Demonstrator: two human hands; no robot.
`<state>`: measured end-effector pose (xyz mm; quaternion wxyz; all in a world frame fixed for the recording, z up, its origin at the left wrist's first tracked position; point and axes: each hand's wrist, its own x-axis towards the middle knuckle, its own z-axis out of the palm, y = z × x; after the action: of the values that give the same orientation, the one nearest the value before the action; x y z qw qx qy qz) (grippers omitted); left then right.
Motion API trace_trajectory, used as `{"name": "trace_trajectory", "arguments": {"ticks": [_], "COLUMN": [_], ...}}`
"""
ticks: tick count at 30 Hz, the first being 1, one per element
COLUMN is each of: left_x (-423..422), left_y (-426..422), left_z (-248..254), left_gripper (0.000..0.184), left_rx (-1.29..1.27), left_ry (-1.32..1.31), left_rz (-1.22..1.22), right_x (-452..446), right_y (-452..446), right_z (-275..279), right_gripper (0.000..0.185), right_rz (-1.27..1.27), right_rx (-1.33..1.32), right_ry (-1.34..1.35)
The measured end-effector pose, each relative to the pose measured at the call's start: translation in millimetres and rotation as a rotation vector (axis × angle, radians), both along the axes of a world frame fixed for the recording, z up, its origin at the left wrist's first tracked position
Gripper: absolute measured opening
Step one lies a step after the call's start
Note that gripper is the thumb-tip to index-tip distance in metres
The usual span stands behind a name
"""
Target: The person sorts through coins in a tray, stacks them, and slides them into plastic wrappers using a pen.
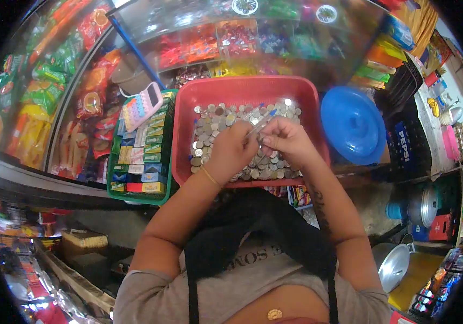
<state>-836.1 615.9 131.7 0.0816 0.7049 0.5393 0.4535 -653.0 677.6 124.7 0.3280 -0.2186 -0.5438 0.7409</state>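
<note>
A red plastic basin (pixel 247 85) holds a wide layer of silver coins (pixel 210 129). Over its middle, my left hand (pixel 232 151) is closed, fingers curled in; what it grips is mostly hidden. Close beside it, my right hand (pixel 291 143) is pinched, thumb against the fingers, on what look like coins (pixel 260 140) between the two hands. A slim clear stick with a blue end, like a ballpoint pen (pixel 264 123), slants across just beyond the fingers; I cannot tell whether it is held or lies on the coins.
Left of the basin, a green basket (pixel 169 116) holds small boxed packs, with a pastel calculator (pixel 144 108) on top. At the right is a blue plastic lid (pixel 353 124). A glass display case (pixel 188 27) with snack packets stands behind. Metal pots (pixel 393 264) sit lower right.
</note>
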Motion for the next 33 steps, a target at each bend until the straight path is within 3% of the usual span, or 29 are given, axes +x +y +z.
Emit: {"name": "trace_trajectory", "arguments": {"ticks": [3,6,14,21,23,29,33], "left_x": [0.3,0.6,-9.3,-17.6,-15.6,-9.1,-7.3], "left_y": [-1.9,0.5,2.1,-7.0,-12.5,-21.0,-22.0], "left_z": [4.1,5.8,0.7,2.9,10.0,25.3,19.6], "left_gripper": [0.015,0.013,0.014,0.024,0.034,0.037,0.037], "left_rx": [-0.225,-0.174,-0.129,-0.018,-0.035,-0.193,-0.099], "left_ry": [-0.163,-0.135,-0.305,-0.166,-0.097,0.147,0.092], "left_rz": [0.001,-0.012,-0.149,-0.114,-0.143,-0.135,-0.126], "right_x": [-3.7,-2.1,3.4,6.1,10.8,12.4,9.5], "right_y": [-0.2,3.3,0.5,-3.3,3.7,10.9,8.3], "right_z": [-5.2,-2.2,2.9,16.3,6.2,-3.5,1.1], "right_gripper": [0.014,0.015,0.014,0.020,0.023,0.033,0.033], "right_rz": [-0.037,0.000,0.103,-0.238,-0.224,-0.275,-0.280], "right_rx": [0.082,0.087,-0.161,-0.221,-0.152,-0.136,-0.079], "right_ry": [0.023,-0.092,0.136,0.297,0.348,0.268,0.212]}}
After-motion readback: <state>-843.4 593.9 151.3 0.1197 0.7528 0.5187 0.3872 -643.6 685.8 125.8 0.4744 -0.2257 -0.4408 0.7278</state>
